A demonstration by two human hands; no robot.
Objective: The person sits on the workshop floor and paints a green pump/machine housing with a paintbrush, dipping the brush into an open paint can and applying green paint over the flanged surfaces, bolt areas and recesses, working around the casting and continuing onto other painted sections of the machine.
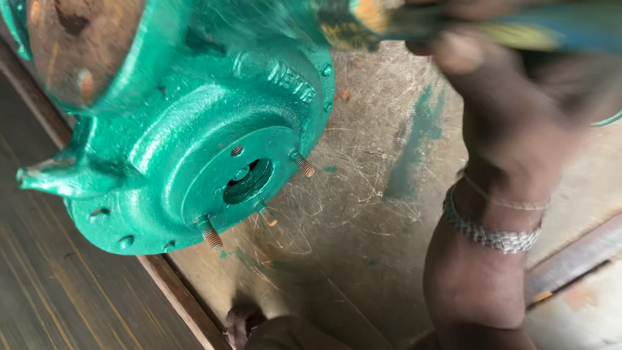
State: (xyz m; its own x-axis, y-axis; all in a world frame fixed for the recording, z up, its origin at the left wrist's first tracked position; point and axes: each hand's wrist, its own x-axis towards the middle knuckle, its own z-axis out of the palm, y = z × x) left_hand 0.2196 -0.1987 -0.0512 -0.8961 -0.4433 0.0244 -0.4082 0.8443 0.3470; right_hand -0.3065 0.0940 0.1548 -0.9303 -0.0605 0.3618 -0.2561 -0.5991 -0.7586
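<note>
A green-painted cast pump casing (194, 136) lies tilted on a scratched metal sheet (363, 214), its round flange facing me. Three rusty threaded studs (210, 234) stick out around a central bore (248, 181). My right hand (499, 97), with a metal bracelet (489, 232) on the wrist, reaches up from the lower right. It grips a blurred tool with a blue and yellow handle (518, 29), whose tip rests against the casing's upper edge. My left hand is out of sight.
A rusty round opening (78, 45) shows at the casing's top left. A wooden edge (175, 291) borders the sheet, with dark planks (58, 285) to the left. A dark shape (259, 327), a foot or a knee, sits at the bottom. A metal strip (576, 256) runs at right.
</note>
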